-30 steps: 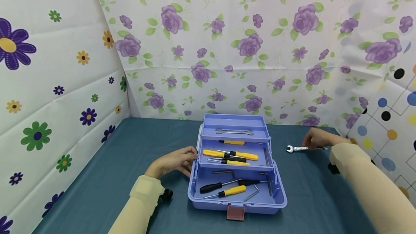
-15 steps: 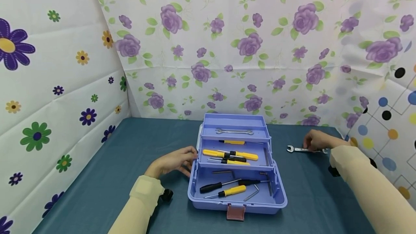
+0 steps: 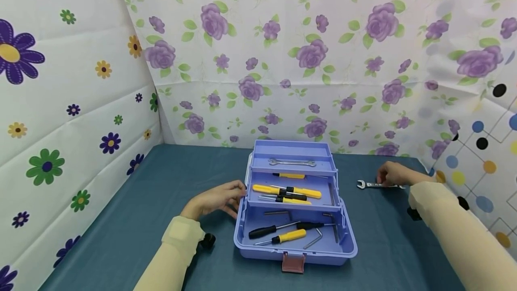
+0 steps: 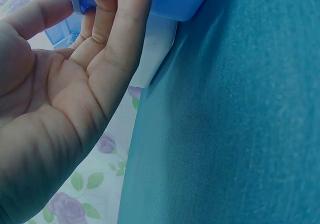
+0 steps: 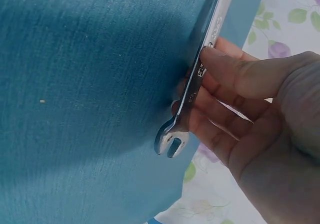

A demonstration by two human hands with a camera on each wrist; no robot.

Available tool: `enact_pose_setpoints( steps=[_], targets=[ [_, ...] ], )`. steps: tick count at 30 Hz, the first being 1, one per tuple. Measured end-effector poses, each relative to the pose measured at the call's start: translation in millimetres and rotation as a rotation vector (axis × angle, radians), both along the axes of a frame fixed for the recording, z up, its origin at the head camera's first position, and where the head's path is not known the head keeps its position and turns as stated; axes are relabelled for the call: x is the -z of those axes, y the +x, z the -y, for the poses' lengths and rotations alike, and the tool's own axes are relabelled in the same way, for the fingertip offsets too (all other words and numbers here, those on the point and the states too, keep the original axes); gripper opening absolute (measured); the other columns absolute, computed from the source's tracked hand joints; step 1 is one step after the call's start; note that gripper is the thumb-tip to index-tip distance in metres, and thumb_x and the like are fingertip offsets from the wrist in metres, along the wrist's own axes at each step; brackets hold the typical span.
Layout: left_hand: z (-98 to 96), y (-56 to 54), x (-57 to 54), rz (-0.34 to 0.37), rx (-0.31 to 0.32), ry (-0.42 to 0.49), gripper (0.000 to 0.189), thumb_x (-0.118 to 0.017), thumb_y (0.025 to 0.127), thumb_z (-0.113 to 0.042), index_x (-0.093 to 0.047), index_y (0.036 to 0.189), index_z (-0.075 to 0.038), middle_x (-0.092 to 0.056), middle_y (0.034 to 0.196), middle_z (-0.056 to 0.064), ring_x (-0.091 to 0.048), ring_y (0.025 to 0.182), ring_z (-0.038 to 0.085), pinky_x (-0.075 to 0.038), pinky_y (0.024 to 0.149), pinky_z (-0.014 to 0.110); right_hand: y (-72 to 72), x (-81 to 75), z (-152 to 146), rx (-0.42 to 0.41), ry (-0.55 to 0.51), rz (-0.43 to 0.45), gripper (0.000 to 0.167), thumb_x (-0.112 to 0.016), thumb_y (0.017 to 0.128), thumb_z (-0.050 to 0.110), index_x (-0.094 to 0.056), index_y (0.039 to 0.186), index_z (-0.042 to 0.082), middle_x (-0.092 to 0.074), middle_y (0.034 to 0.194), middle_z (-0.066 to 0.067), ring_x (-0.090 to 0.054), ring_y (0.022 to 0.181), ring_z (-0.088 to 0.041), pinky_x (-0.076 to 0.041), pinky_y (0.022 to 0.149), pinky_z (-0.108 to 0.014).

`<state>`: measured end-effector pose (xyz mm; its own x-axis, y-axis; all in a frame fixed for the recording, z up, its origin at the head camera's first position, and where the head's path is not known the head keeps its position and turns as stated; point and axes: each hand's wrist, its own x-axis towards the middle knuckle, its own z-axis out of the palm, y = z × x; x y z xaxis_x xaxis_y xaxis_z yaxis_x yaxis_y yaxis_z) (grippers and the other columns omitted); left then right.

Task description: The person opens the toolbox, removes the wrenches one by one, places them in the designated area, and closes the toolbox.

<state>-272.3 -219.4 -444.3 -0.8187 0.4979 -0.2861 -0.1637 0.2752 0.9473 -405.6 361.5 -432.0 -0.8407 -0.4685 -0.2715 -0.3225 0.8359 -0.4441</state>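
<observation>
My right hand (image 3: 389, 174) pinches a silver open-end wrench (image 5: 192, 86) low over the cloth to the right of the toolbox. In the right wrist view the thumb lies along one face of it and the fingers behind; one forked end points down. A lilac toolbox (image 3: 296, 260) stands open mid-table, its trays stepped up toward the back. At its left side, my left hand (image 3: 216, 200) grips the edge, with thumb and fingers on either side of the blue plastic in the left wrist view. Another open-end wrench (image 3: 291, 163) lies in the top tray.
Yellow-handled screwdrivers (image 3: 304, 192) fill the middle tray. In the bottom lie a black screwdriver (image 3: 261, 232), a yellow one (image 3: 292, 235) and hex keys (image 3: 313, 240). A brown latch (image 3: 293, 263) hangs at the front. Flowered sheets (image 3: 274, 57) wall the dark teal tabletop (image 3: 194, 165).
The right hand and its wrench have shifted very slightly over the cloth. The left hand keeps its place at the toolbox.
</observation>
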Motion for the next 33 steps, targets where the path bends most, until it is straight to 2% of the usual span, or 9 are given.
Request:
enact_pose_setpoints(
  steps=[6, 19, 27, 33],
  targets=[
    [0.0, 0.1, -1.2, -0.007, 0.017, 0.005, 0.025, -0.052, 0.110, -0.031, -0.050, 0.118, -0.007, -0.064, 0.106, 0.015, -0.068, 0.089, 0.027, -0.063, 0.079, 0.047, 4.1, -0.9, 1, 0.015, -0.006, 0.038, 0.013, -0.065, 0.089, -0.013, -0.069, 0.086, -0.001, -0.063, 0.078, -0.008, -0.051, 0.063, -0.019, -0.045, 0.057, -0.034],
    [0.6, 0.9, -2.2, 0.001, 0.019, 0.011, 0.026, -0.052, 0.110, -0.030, -0.049, 0.120, -0.006, -0.064, 0.106, 0.015, -0.067, 0.089, 0.027, -0.063, 0.079, 0.046, -2.0, 8.8, -14, 0.024, -0.096, 0.106, 0.008, -0.066, 0.092, -0.006, -0.069, 0.096, -0.001, -0.064, 0.083, -0.007, -0.052, 0.065, -0.020, -0.048, 0.058, -0.038],
    [0.7, -0.2, -0.4, -0.005, 0.020, 0.006, 0.025, -0.052, 0.110, -0.029, -0.049, 0.119, -0.006, -0.064, 0.106, 0.016, -0.068, 0.089, 0.027, -0.063, 0.079, 0.047, 0.4, 3.8, -17, 0.041, -0.153, 0.133, 0.024, -0.070, 0.088, -0.009, -0.071, 0.111, -0.009, -0.069, 0.096, -0.012, -0.060, 0.083, -0.022, -0.053, 0.066, -0.038],
    [0.8, -1.9, 2.6, -0.001, 0.008, 0.011, 0.026, -0.053, 0.110, -0.030, -0.050, 0.118, -0.006, -0.065, 0.107, 0.016, -0.068, 0.089, 0.027, -0.063, 0.078, 0.046, 0.3, 3.1, -17, 0.070, -0.191, 0.165, 0.030, -0.068, 0.085, -0.012, -0.071, 0.115, -0.008, -0.069, 0.098, -0.012, -0.060, 0.086, -0.022, -0.054, 0.067, -0.036]
  ],
)
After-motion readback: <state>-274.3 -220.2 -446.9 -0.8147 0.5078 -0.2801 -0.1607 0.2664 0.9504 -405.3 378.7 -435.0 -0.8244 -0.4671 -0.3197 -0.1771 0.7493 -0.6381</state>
